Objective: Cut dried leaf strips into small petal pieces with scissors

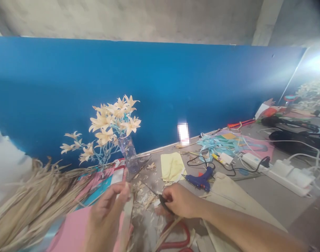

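Observation:
My left hand (108, 206) is closed in a pinch on a pale, flat strip (127, 218) that looks like dried husk; it hangs down from the fingertips. My right hand (179, 201) grips a pair of scissors (162, 201) by the dark handle. Their thin blades point up and left, towards the strip but apart from it. Whether the blades are spread I cannot tell. Under and between both hands lie many pale scraps (146, 201). Red-handled scissors (187, 234) rest on the table just below my right hand, partly covered by strips.
Cream flowers (104, 120) stand in a clear bottle (128, 154) by the blue partition (160, 84). Dried husks (26, 206) pile at left. A yellow paper (170, 166), blue glue gun (200, 180), cables and a power strip (277, 175) lie beyond and right.

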Tool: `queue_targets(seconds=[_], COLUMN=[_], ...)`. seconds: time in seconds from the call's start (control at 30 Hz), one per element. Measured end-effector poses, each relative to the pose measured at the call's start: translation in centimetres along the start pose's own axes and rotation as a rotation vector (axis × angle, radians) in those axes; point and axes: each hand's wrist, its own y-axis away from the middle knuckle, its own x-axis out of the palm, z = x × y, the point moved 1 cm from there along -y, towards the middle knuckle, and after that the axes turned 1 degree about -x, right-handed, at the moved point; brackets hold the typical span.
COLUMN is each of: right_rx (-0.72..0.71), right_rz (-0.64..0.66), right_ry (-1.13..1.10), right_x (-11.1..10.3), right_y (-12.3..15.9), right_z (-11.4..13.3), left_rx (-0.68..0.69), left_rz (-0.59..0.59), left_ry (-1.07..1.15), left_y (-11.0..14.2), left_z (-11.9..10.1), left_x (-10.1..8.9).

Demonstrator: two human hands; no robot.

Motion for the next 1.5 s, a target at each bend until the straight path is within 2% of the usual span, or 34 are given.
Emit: queue_targets(seconds=[0.1, 0.17, 0.27, 0.33, 0.47, 0.53, 0.63, 0.8, 0.9, 1.0, 1.27, 1.4, 1.5], right_rx=[0.026, 0.022, 0.03, 0.034, 0.009, 0.015, 0.023, -0.045, -0.084, -0.085, -0.075, -0.021, -0.039], right_rz=[0.118, 0.208, 0.292, 0.33, 0.393, 0.363, 0.251, 0.123, 0.068, 0.042, 0.163, 0.277, 0.305], right_ry=[-0.312, -0.402, -0.459, -0.509, -0.697, -0.757, -0.78, -0.573, -0.37, -0.32, -0.399, -0.477, -0.438], right_x=[0.5, 0.8, 1.2, 1.4, 1.5, 1.4, 1.5, 1.5, 1.0, 0.5, 1.5, 1.9, 2.1], right_y=[0.1, 0.3, 0.6, 0.6, 0.3, 0.2, 0.1, 0.3, 0.4, 0.5, 0.8, 1.0, 1.0], right_z=[-0.1, 0.1, 0.3, 0.3, 0.1, 0.1, 0.2, 0.3, 0.5, 0.9, 1.1, 0.6, 0.3], left_rx=[-0.209, -0.311, -0.357, -0.363, -0.353, -0.358, -0.384, -0.34, -0.319, -0.274, -0.273, -0.313, -0.337], left_rz=[0.264, 0.425, 0.531, 0.536, 0.46, 0.428, 0.404, 0.311, 0.318, 0.323, 0.276, 0.339, 0.391], left_ry=[0.206, 0.401, 0.606, 0.677, 0.701, 0.691, 0.705, 0.649, 0.581, 0.528, 0.56, 0.605, 0.633], left_y=[1.3, 2.3, 3.2, 3.3, 2.6, 2.3, 2.0, 1.9, 1.9, 1.9, 2.3, 2.8, 3.1], left_z=[0.8, 1.1, 1.3, 1.4, 1.9, 2.2, 2.4, 2.5, 2.8, 2.9, 2.9, 3.1, 3.3], left_x=[1.7, 3.0, 4.0, 4.0, 3.4, 3.2, 3.0, 3.0, 3.1, 3.2, 3.6, 4.0, 4.3])
